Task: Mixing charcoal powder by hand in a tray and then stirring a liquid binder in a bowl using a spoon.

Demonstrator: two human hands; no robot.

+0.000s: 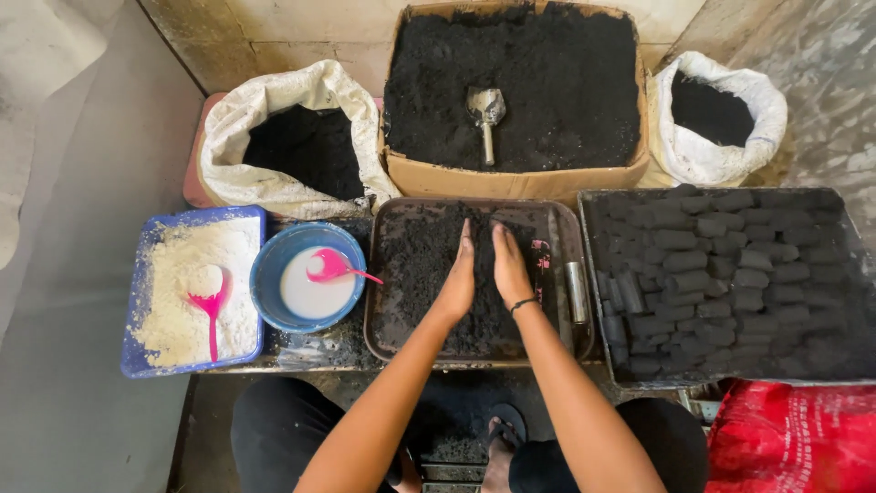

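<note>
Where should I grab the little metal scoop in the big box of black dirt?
Probably by its handle. The metal scoop lies on the black powder in the cardboard box, its blade toward the far wall and its thin bare handle pointing back at the person. Reach from the near side, over the box edge, and close your fingers around the handle; the blade is dusty with powder.

Soft, even daylight, brighter toward upper right floor; shadows faint; black powder loses detail; image sharp centrally, wide-angle bending at edges; no glare.

Grey concrete floor (82, 402), stained beige tiled wall (274, 32), soft daylight from above
</note>
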